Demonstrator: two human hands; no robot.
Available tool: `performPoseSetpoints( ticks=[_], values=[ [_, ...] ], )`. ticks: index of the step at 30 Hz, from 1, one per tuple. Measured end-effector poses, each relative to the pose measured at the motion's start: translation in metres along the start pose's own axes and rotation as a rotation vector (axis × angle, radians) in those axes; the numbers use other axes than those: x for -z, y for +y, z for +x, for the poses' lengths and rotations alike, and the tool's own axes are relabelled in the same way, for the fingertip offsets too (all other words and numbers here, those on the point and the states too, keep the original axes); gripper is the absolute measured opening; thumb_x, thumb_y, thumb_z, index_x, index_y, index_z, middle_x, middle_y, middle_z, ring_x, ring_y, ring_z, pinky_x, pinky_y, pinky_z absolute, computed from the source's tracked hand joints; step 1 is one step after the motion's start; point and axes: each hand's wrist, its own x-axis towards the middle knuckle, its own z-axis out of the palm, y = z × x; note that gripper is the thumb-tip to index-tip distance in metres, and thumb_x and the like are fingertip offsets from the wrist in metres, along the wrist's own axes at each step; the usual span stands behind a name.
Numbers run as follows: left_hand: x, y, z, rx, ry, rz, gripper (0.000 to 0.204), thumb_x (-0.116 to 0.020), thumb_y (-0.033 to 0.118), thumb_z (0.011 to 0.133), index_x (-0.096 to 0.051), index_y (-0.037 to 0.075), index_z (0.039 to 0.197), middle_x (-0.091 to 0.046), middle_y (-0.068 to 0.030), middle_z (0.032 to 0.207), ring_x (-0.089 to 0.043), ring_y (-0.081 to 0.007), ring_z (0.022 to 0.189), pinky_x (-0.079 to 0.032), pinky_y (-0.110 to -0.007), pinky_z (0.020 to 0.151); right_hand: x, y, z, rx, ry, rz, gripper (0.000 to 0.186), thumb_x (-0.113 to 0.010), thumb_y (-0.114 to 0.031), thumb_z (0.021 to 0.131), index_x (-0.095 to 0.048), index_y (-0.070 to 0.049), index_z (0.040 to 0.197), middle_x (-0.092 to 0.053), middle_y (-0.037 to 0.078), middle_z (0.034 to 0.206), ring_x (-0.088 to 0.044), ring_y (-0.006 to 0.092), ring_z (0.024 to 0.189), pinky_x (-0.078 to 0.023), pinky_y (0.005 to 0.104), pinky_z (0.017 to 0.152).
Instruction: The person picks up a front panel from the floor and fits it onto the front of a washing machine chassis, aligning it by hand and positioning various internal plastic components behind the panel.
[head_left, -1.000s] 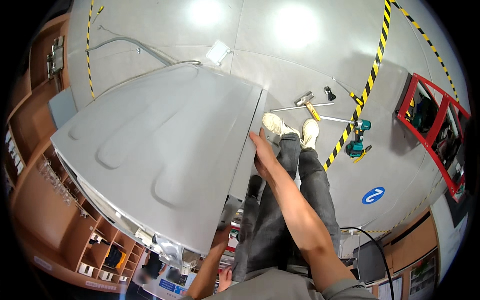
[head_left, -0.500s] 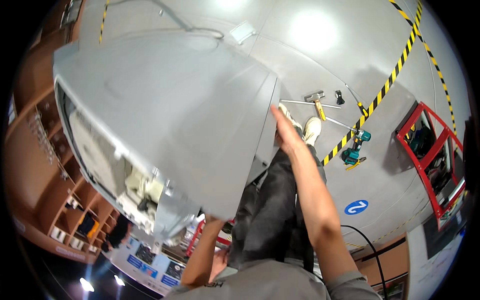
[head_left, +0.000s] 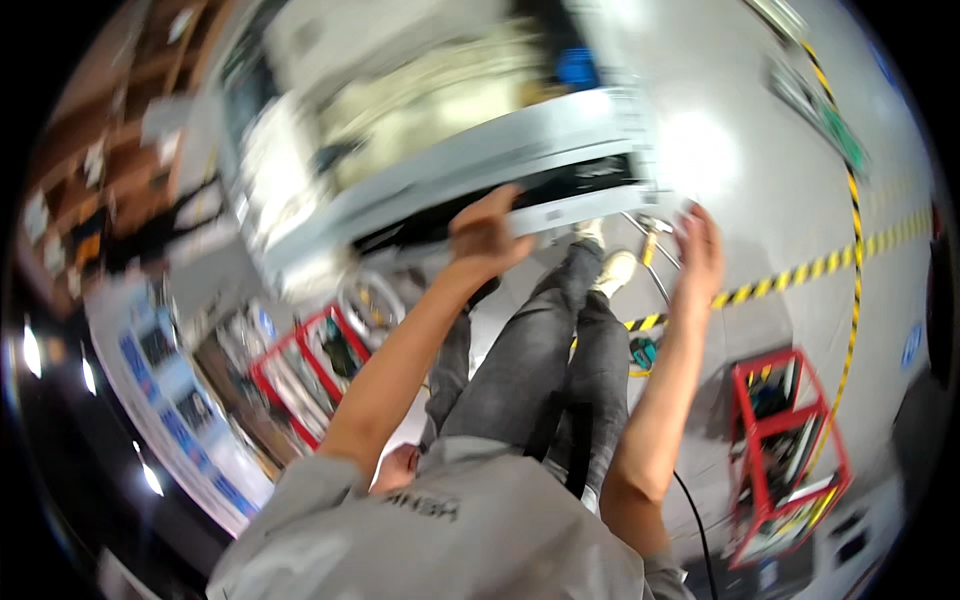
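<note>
A large grey metal casing (head_left: 470, 150), smeared by motion, stands before me with cream-coloured parts (head_left: 430, 95) showing inside it. Along its near side a light grey panel (head_left: 580, 208) runs beside a long black gap. My left hand (head_left: 482, 235) is closed over the edge of that panel, fingers at the gap and thumb on the near side. My right hand (head_left: 700, 250) is off the casing, to the right of its corner, fingers apart and holding nothing. Beyond its wrist, a hammer (head_left: 650, 240) lies on the floor.
A teal power drill (head_left: 643, 352) lies partly behind my right forearm. Red-framed carts (head_left: 790, 420) stand at right and at left (head_left: 310, 370). Yellow-black tape (head_left: 770, 290) crosses the floor. Another person's hand (head_left: 397, 467) shows beside my left arm.
The view has swung, and the casing now shows its open inside rather than its broad flat face. My right hand has come away from the panel; my left hand has moved forward along its edge.
</note>
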Motion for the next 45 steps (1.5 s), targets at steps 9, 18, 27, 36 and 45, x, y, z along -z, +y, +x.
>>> performPoseSetpoints(
  ticks=[9, 18, 27, 36, 45],
  values=[
    [0.013, -0.012, -0.046, -0.027, 0.153, -0.011, 0.051, -0.065, 0.017, 0.065, -0.052, -0.001, 0.111, -0.055, -0.0174, 0.11, -0.05, -0.0311, 0.106, -0.036, -0.04, 0.095, 0.091, -0.136, -0.061, 0.309, -0.042, -0.042, 0.034, -0.049, -0.019, 0.092, -0.05, 0.005, 0.118, -0.053, 0.015, 0.116, -0.054, 0.0248, 0.102, -0.044, 0.0346, 0.089],
    [0.023, -0.03, -0.177, 0.289, 0.716, -0.424, 0.037, -0.061, 0.01, 0.071, -0.053, 0.002, 0.106, -0.051, -0.016, 0.111, -0.046, -0.0344, 0.108, -0.036, -0.042, 0.093, 0.167, -0.278, -0.035, 0.511, 0.047, 0.171, 0.031, -0.046, -0.011, 0.091, -0.05, 0.007, 0.116, -0.055, 0.02, 0.112, -0.054, 0.031, 0.099, -0.046, 0.0384, 0.089],
    [-0.003, -0.192, -0.227, 1.1, 0.903, -1.687, 0.043, -0.062, 0.034, 0.08, -0.051, 0.009, 0.113, -0.054, -0.0064, 0.097, -0.05, -0.0206, 0.091, -0.044, -0.036, 0.081, 0.118, -0.373, 0.011, 0.667, -0.651, 0.035, 0.03, -0.043, -0.014, 0.091, -0.052, 0.005, 0.112, -0.057, 0.016, 0.103, -0.055, 0.0253, 0.09, -0.046, 0.0357, 0.084],
    [0.041, -0.257, -0.199, 1.038, 0.718, -2.501, 0.079, -0.055, 0.056, 0.08, -0.025, 0.012, 0.138, -0.029, -0.0218, 0.136, -0.026, -0.0365, 0.128, -0.022, -0.062, 0.1, -0.217, -0.064, -0.186, 0.91, -1.031, -1.461, 0.038, -0.065, -0.022, 0.079, -0.055, -0.002, 0.11, -0.059, 0.018, 0.102, -0.056, 0.0337, 0.096, -0.044, 0.0376, 0.084],
    [0.053, -0.267, -0.197, 0.921, 0.519, -2.894, 0.092, -0.044, 0.069, 0.077, -0.004, 0.022, 0.145, -0.004, -0.0179, 0.149, -0.007, -0.0415, 0.135, -0.011, -0.068, 0.099, -0.261, 0.03, -0.17, 1.088, -0.967, -2.031, 0.047, -0.066, -0.034, 0.078, -0.054, 0.001, 0.108, -0.058, 0.023, 0.104, -0.054, 0.0377, 0.099, -0.045, 0.042, 0.085]
  ],
)
